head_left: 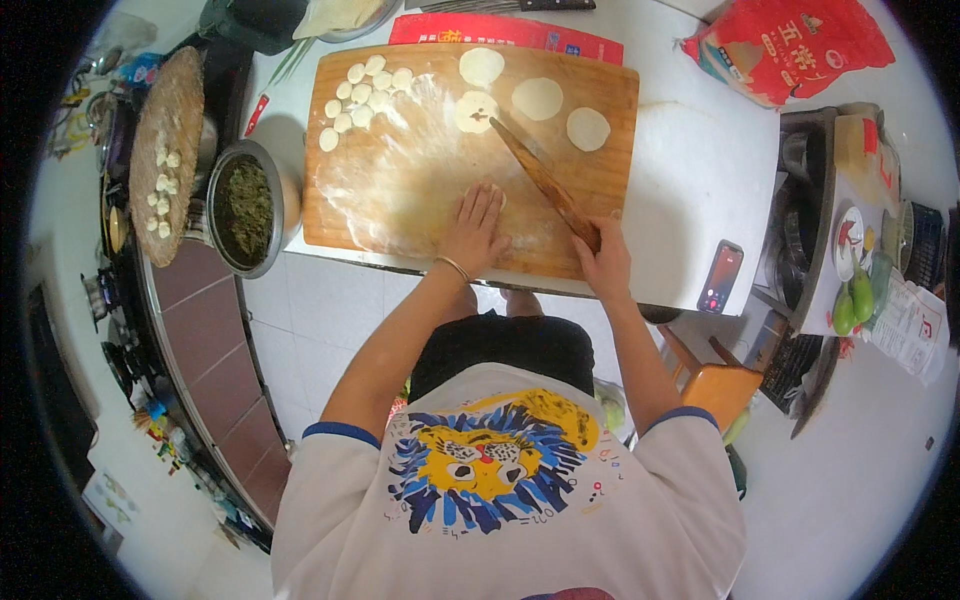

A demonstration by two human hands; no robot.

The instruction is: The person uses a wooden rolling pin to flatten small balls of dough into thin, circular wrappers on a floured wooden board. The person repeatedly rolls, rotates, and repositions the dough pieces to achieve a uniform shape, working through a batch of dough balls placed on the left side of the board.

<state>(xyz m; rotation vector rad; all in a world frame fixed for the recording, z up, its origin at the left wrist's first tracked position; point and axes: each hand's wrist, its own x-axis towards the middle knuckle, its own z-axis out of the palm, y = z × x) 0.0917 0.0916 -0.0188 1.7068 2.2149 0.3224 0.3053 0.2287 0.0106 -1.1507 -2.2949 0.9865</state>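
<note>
At six o'clock on the rectangular tan wooden board (605, 190), your left hand (475, 228) lies palm down, fingers extended and close together, over a pale dough piece (501, 198) mostly hidden beneath. At four o'clock, your right hand (606, 262) has fingers wrapped around the near end of a tapered brown wooden rolling pin (548, 184); fingertips obscured. Its tip points to eleven o'clock, at a thin white dough round (474, 104).

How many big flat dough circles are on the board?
4: a top circle, a second circle just below it by the rolling pin, a third circle right of those, and a rightmost circle. Another may hide under the left hand.
</note>
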